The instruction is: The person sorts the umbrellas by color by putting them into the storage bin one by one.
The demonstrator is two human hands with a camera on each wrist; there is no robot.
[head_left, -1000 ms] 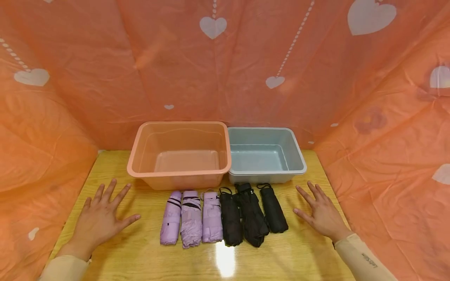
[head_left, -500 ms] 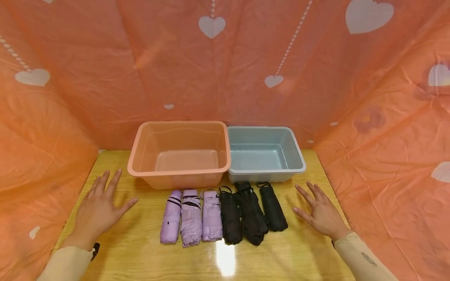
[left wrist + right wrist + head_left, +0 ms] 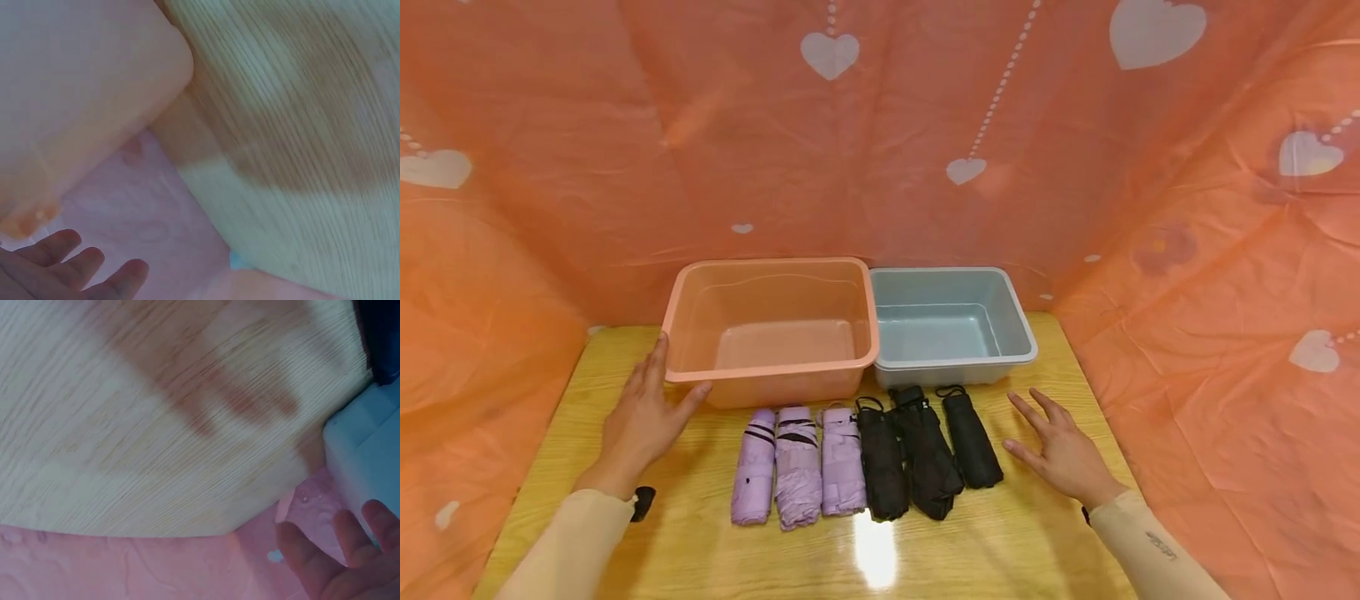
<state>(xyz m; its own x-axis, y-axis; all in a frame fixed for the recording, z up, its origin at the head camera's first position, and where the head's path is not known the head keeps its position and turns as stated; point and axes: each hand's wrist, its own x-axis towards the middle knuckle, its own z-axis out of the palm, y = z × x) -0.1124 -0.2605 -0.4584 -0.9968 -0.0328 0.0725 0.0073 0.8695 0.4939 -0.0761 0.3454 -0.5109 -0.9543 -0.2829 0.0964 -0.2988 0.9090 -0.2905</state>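
My left hand [image 3: 643, 417] is at the front left corner of the orange plastic basin [image 3: 790, 390], fingers straight and fingertips right at its rim. In the left wrist view, fingers [image 3: 128, 278] extend beside the basin's wall [image 3: 94, 81]. My right hand [image 3: 1063, 454] holds nothing, its fingers spread, to the right of a black folded umbrella [image 3: 972, 442]. Two more black umbrellas, one in the middle [image 3: 925, 458] and one to its left [image 3: 882, 467], lie beside three purple folded umbrellas [image 3: 797, 475] in one row. The right wrist view shows spread fingers [image 3: 306, 556] near the blue-grey basin [image 3: 369, 444].
The blue-grey basin stands against the orange one's right side, behind the black umbrellas. Both basins have nothing inside. An orange cloth [image 3: 760, 150] with white hearts hangs behind and along both sides of the wooden table [image 3: 700, 542].
My left hand has moved right and forward, from over the table to the orange basin's corner. The view has shifted slightly; the right hand keeps its spread pose near the umbrellas.
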